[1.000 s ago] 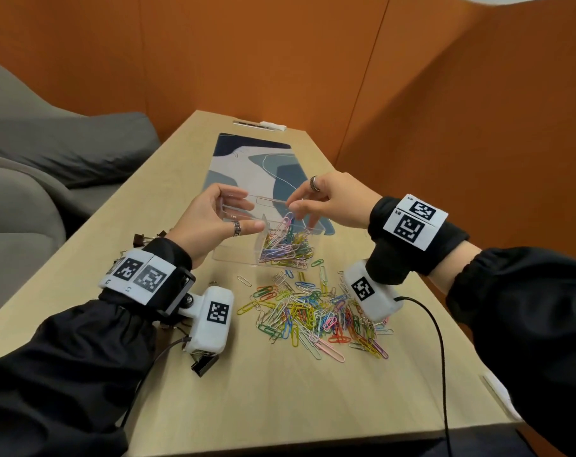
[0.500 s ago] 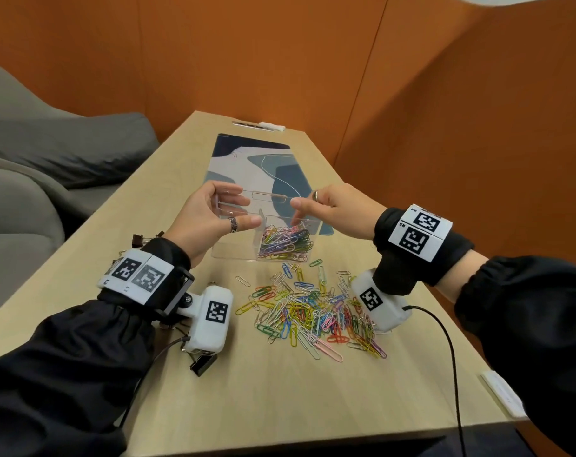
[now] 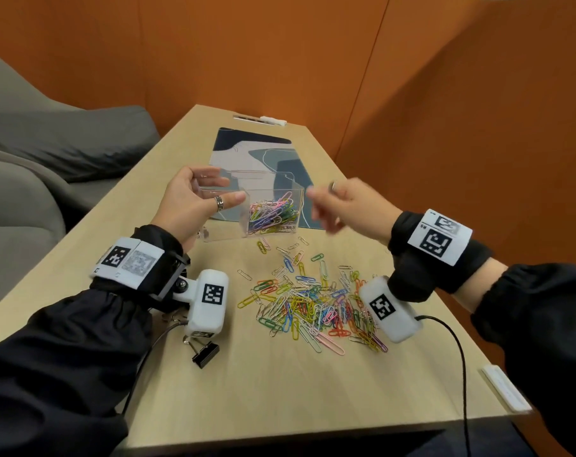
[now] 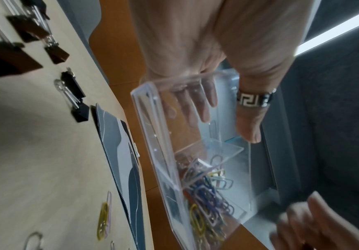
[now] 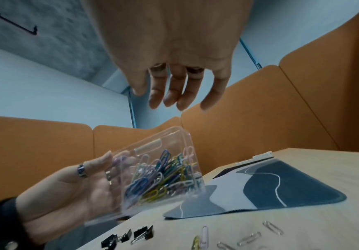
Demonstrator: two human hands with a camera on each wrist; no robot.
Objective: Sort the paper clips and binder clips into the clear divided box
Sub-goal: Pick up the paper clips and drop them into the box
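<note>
Right hand (image 3: 349,206) withdrew, seemingly empty; left hand (image 3: 187,206) grips box (image 3: 266,206).

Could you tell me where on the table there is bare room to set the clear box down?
Bare wood lies along the table's near edge, below the paper clip pile and right of the lone binder clip. The mat's far half is also free. It is crowded between the wrists, and more binder clips lie by the left hand.
</note>
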